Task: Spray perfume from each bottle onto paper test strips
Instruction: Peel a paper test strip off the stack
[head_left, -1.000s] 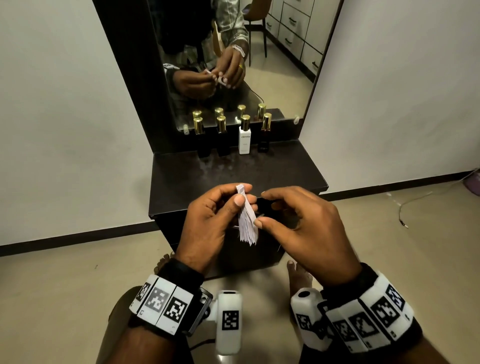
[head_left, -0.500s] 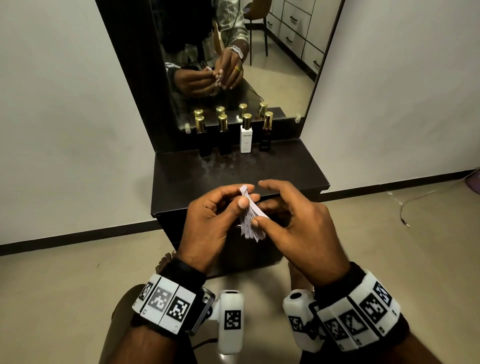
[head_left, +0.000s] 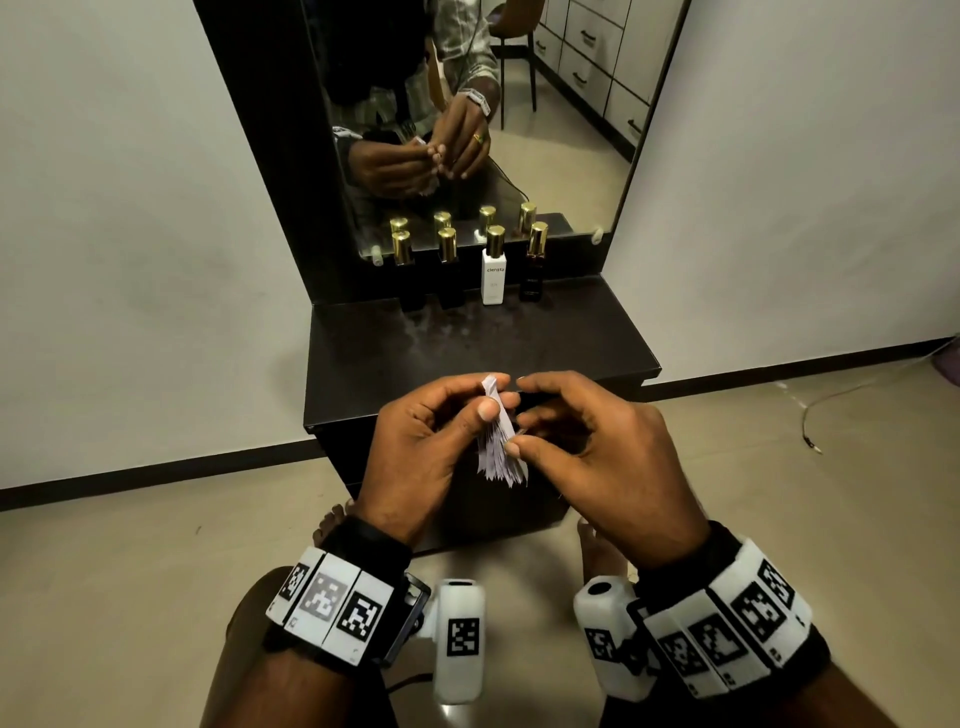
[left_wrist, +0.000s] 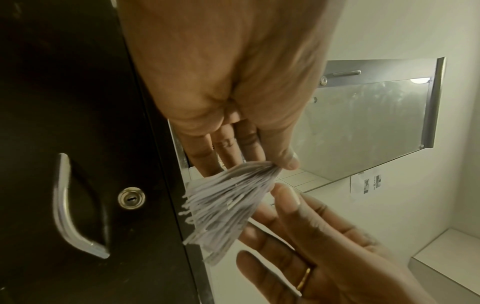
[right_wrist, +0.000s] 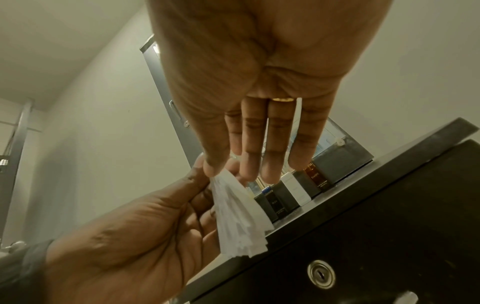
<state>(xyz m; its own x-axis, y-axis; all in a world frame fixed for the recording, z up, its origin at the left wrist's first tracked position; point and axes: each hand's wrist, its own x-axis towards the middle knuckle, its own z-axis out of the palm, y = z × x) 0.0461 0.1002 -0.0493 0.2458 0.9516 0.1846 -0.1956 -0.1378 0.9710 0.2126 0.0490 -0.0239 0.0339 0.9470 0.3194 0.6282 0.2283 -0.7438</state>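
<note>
My left hand (head_left: 493, 402) pinches a bundle of white paper test strips (head_left: 501, 457) at its top; the strips fan out downward (left_wrist: 223, 205). My right hand (head_left: 519, 415) meets the bundle from the right. Its thumb lies on the fanned edge and its fingers sit behind the strips (right_wrist: 239, 222). Both hands hover over the front edge of a dark dresser top (head_left: 467, 353). Against the mirror stand gold-capped perfume bottles: two black ones (head_left: 402, 280) (head_left: 449, 275), a white one (head_left: 493, 275) and a dark amber one (head_left: 535, 270). Neither hand is near them.
The mirror (head_left: 467, 130) rises behind the bottles and reflects my hands. A drawer front below carries a curved metal handle (left_wrist: 70, 205) and a keyhole (left_wrist: 131, 198). White walls flank the dresser. A cable (head_left: 810, 415) lies on the floor at right.
My right hand came in from the right and its thumb landed on the strips, then slid lower along the fan. My left hand kept its pinch on the bundle.
</note>
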